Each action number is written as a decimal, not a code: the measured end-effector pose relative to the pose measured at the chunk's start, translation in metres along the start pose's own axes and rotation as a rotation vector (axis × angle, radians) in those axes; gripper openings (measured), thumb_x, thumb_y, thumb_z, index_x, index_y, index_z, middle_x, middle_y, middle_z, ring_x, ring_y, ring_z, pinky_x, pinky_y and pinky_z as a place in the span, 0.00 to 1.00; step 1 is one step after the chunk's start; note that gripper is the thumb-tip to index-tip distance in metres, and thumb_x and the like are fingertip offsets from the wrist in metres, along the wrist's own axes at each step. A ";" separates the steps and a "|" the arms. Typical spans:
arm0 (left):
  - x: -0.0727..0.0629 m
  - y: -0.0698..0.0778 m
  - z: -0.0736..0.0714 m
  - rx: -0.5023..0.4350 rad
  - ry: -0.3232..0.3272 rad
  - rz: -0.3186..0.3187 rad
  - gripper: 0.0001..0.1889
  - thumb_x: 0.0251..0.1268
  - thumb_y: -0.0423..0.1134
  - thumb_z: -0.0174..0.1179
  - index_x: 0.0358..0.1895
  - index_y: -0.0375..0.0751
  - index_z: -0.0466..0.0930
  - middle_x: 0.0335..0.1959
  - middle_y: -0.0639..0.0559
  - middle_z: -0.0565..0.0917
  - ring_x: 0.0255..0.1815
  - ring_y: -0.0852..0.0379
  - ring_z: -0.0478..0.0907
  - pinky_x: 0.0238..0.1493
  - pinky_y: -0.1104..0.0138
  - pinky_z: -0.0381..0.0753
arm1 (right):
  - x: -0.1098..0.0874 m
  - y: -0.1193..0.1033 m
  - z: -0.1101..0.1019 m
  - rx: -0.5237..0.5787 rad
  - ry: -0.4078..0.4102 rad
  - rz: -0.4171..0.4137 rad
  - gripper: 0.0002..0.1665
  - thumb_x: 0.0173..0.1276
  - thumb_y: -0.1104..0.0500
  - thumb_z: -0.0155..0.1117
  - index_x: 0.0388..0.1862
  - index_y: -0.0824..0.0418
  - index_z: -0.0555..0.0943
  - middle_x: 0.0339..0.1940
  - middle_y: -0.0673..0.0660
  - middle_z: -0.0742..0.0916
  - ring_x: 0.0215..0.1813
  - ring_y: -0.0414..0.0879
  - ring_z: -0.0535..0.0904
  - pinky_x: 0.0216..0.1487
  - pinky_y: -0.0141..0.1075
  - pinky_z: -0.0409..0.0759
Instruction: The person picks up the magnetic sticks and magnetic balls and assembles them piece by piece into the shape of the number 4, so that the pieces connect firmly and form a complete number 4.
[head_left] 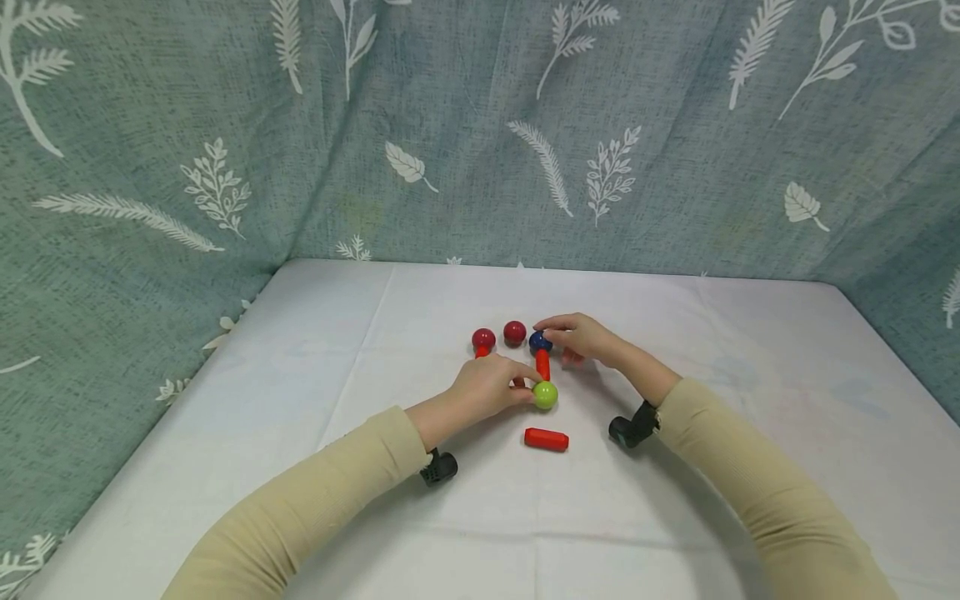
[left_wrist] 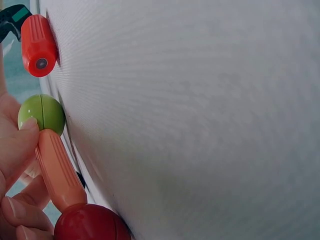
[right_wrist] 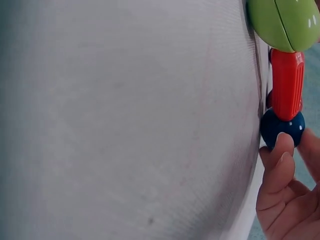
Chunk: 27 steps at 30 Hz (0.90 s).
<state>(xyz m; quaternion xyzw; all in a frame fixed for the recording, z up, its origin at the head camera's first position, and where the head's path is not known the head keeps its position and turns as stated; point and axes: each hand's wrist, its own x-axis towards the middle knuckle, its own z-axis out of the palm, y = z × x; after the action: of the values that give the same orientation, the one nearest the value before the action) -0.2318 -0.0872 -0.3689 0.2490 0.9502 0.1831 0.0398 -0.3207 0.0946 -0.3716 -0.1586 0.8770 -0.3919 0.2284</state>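
My left hand (head_left: 486, 388) pinches a lime green ball (head_left: 545, 395) between thumb and fingers. A red rod (head_left: 542, 365) runs from that ball to a dark blue ball (head_left: 540, 342). Thumb and fingers of my right hand (head_left: 588, 340) grip the blue ball at the far end; the right wrist view shows the rod (right_wrist: 287, 85) meeting both balls. Beside my left hand lies a dark red ball (head_left: 483, 339) with another rod (left_wrist: 60, 170) on it, partly hidden by that hand in the head view.
A second dark red ball (head_left: 514, 333) sits between the two rod pieces at the back. Nearer the body, a loose red rod (head_left: 547, 439) lies on the white tablecloth (head_left: 420, 533). A patterned green-blue curtain (head_left: 465, 167) hangs behind and at the sides.
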 end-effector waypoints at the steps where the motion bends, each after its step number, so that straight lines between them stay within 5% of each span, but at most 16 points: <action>1: 0.000 0.000 0.000 0.001 0.000 0.000 0.15 0.54 0.44 0.65 0.46 0.51 0.83 0.26 0.57 0.81 0.24 0.63 0.72 0.22 0.74 0.68 | 0.000 0.000 0.000 0.006 -0.001 0.004 0.22 0.71 0.56 0.49 0.63 0.56 0.71 0.37 0.59 0.78 0.18 0.42 0.70 0.23 0.29 0.68; 6: 0.000 0.000 0.000 0.006 -0.002 -0.001 0.15 0.54 0.44 0.65 0.46 0.51 0.83 0.26 0.57 0.82 0.24 0.63 0.72 0.22 0.74 0.68 | -0.002 0.000 -0.001 0.029 -0.006 0.015 0.22 0.71 0.57 0.50 0.63 0.56 0.71 0.30 0.57 0.77 0.18 0.41 0.70 0.23 0.29 0.68; 15: 0.000 0.000 0.000 0.006 -0.006 -0.004 0.15 0.53 0.44 0.65 0.46 0.51 0.83 0.26 0.57 0.82 0.24 0.63 0.72 0.22 0.74 0.68 | -0.002 0.001 0.000 0.047 -0.013 0.025 0.22 0.70 0.58 0.51 0.63 0.56 0.70 0.32 0.56 0.78 0.18 0.41 0.70 0.23 0.29 0.68; 27: 0.001 0.000 -0.001 0.001 -0.011 0.001 0.15 0.53 0.45 0.66 0.47 0.52 0.83 0.26 0.57 0.81 0.25 0.63 0.72 0.23 0.74 0.68 | -0.010 0.000 0.002 0.016 0.019 0.035 0.24 0.69 0.59 0.53 0.64 0.53 0.69 0.56 0.63 0.75 0.21 0.42 0.72 0.25 0.28 0.69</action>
<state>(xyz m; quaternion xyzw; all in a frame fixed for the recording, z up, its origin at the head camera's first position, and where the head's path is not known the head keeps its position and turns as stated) -0.2322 -0.0867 -0.3682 0.2504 0.9500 0.1813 0.0448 -0.3108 0.0983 -0.3699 -0.1375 0.8786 -0.3964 0.2281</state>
